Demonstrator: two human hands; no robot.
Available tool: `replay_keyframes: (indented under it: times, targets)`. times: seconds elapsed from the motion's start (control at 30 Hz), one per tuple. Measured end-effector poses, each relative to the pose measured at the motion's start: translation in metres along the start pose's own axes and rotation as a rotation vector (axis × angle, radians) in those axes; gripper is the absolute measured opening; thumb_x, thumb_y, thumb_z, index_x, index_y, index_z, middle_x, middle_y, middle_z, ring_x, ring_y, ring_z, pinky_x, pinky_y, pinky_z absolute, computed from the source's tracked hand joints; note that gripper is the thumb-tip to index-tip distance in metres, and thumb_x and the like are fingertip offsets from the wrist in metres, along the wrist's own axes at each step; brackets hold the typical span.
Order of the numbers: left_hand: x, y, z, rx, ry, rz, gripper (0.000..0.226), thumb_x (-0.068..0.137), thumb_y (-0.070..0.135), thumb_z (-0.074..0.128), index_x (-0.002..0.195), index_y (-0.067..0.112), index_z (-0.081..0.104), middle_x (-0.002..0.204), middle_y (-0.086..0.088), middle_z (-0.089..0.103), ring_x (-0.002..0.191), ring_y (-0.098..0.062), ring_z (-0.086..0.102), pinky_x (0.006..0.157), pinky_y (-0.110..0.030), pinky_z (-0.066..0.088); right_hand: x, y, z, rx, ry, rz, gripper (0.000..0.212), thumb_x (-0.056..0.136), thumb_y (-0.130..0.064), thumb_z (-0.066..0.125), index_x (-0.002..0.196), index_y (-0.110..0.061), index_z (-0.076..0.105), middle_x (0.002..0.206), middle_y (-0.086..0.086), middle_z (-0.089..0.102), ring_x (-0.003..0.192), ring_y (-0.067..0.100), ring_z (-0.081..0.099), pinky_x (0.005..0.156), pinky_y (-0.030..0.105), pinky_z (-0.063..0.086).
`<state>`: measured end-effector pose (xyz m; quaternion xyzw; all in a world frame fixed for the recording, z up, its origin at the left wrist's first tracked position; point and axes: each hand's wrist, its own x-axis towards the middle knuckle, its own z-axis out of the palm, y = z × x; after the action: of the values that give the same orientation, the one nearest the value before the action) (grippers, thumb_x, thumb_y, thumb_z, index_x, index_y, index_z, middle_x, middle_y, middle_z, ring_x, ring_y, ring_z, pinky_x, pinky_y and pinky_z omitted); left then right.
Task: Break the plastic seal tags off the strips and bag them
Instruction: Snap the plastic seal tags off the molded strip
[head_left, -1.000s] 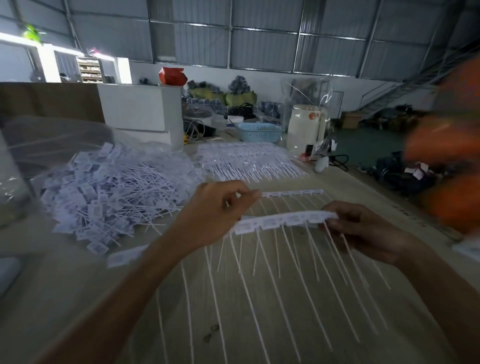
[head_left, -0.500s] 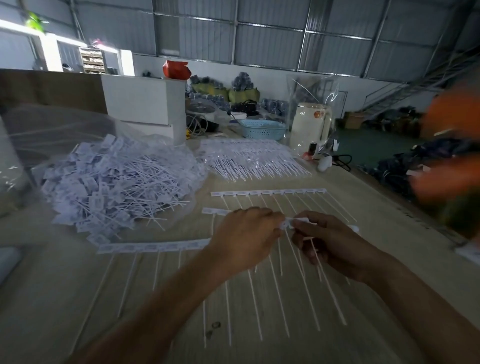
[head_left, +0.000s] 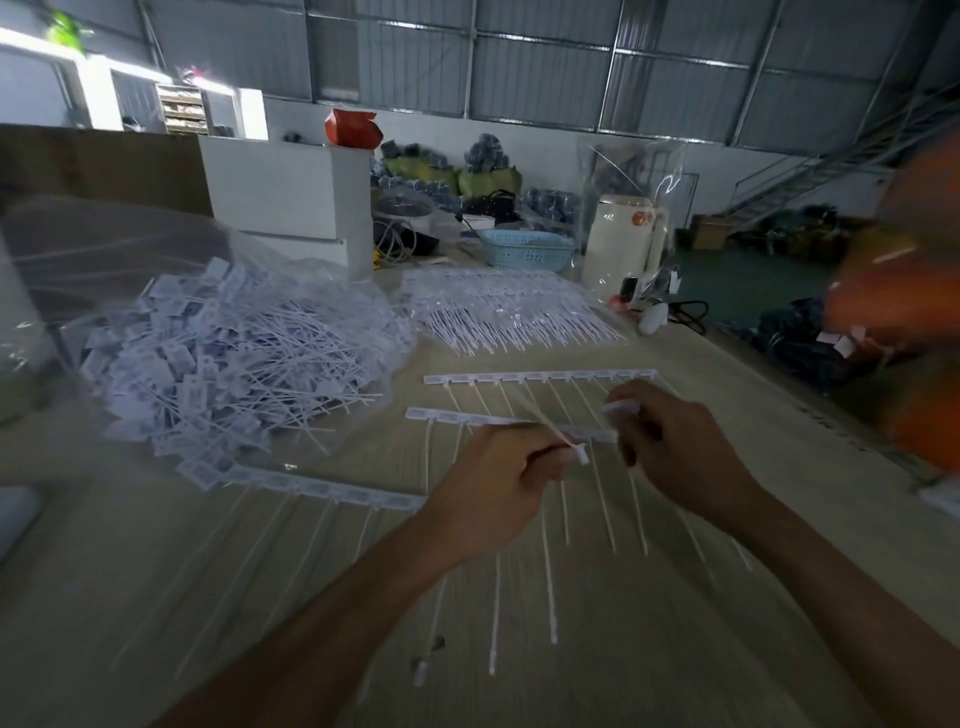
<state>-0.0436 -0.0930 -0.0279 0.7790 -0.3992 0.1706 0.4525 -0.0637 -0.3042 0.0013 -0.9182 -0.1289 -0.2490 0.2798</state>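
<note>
Wooden bench (head_left: 675, 623), dim warehouse. Your left hand (head_left: 493, 499) pinches a seal tag (head_left: 579, 453); right hand (head_left: 675, 447) grips another — bag (head_left: 130, 249) far left. Risk: loose tails snag neighbouring strips (head_left: 535, 378) — tags scatter.

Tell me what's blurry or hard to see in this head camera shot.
Head view: dim warehouse light; the orange figure at the right edge is motion-smeared; both hands, left hand and right hand, are slightly soft; wide-angle lens bows the table; the windows blow out.
</note>
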Motion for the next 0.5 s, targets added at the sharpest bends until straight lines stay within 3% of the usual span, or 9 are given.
replay_keyframes:
  times: [0.1, 0.17, 0.27, 0.33, 0.4, 0.5]
  targets:
    - [-0.001, 0.003, 0.004, -0.027, 0.012, -0.01, 0.013, 0.092, 0.037, 0.062, 0.1, 0.029, 0.068, 0.089, 0.013, 0.07, 0.08, 0.003, 0.063, 0.069, -0.013, 0.044, 0.003, 0.002, -0.006, 0.233, -0.052, 0.207, 0.021, 0.102, -0.011, 0.05, 0.112, -0.029, 0.058, 0.058, 0.004, 0.061, 0.042, 0.01, 0.045, 0.044, 0.017, 0.036]
    - [0.0, -0.001, 0.003, -0.021, 0.035, -0.052, 0.017, 0.088, 0.033, 0.071, 0.103, 0.029, 0.066, 0.089, 0.009, 0.072, 0.081, -0.003, 0.065, 0.071, -0.025, 0.051, -0.003, -0.007, -0.002, 0.507, -0.223, 0.292, 0.016, 0.104, -0.022, 0.048, 0.106, -0.022, 0.064, 0.061, 0.011, 0.051, 0.044, 0.012, 0.034, 0.042, 0.022, 0.028]
    - [0.002, -0.004, 0.001, 0.058, 0.088, -0.114, 0.025, 0.082, 0.032, 0.079, 0.097, 0.025, 0.06, 0.082, 0.009, 0.07, 0.075, -0.006, 0.063, 0.064, -0.028, 0.049, -0.012, -0.021, 0.008, 0.692, -0.409, 0.327, 0.045, 0.098, -0.048, 0.05, 0.087, -0.007, 0.063, 0.066, 0.008, 0.046, 0.048, 0.012, 0.032, 0.045, 0.023, 0.025]
    - [0.001, -0.001, -0.001, 0.082, 0.113, -0.116, 0.026, 0.079, 0.033, 0.08, 0.089, 0.024, 0.058, 0.077, 0.008, 0.067, 0.073, -0.007, 0.062, 0.06, -0.023, 0.046, -0.013, -0.028, 0.013, 0.687, -0.388, 0.309, 0.054, 0.097, -0.046, 0.053, 0.09, 0.007, 0.058, 0.064, 0.008, 0.041, 0.048, 0.012, 0.032, 0.045, 0.023, 0.026]
    - [0.001, 0.0, -0.005, 0.069, 0.082, -0.086, 0.02, 0.083, 0.032, 0.077, 0.093, 0.023, 0.061, 0.08, 0.008, 0.068, 0.074, -0.006, 0.062, 0.061, -0.025, 0.047, -0.011, -0.028, 0.014, 0.673, -0.3, 0.318, 0.051, 0.097, -0.036, 0.055, 0.096, 0.015, 0.055, 0.063, 0.01, 0.036, 0.048, 0.012, 0.031, 0.044, 0.022, 0.026]
    - [-0.003, -0.004, -0.012, 0.207, 0.026, -0.024, 0.023, 0.091, 0.018, 0.067, 0.112, 0.022, 0.061, 0.095, 0.007, 0.065, 0.082, -0.008, 0.055, 0.067, -0.03, 0.043, -0.008, -0.027, 0.013, 0.743, -0.211, 0.421, 0.035, 0.099, -0.027, 0.055, 0.089, 0.005, 0.06, 0.068, 0.01, 0.041, 0.048, 0.011, 0.034, 0.044, 0.021, 0.027]
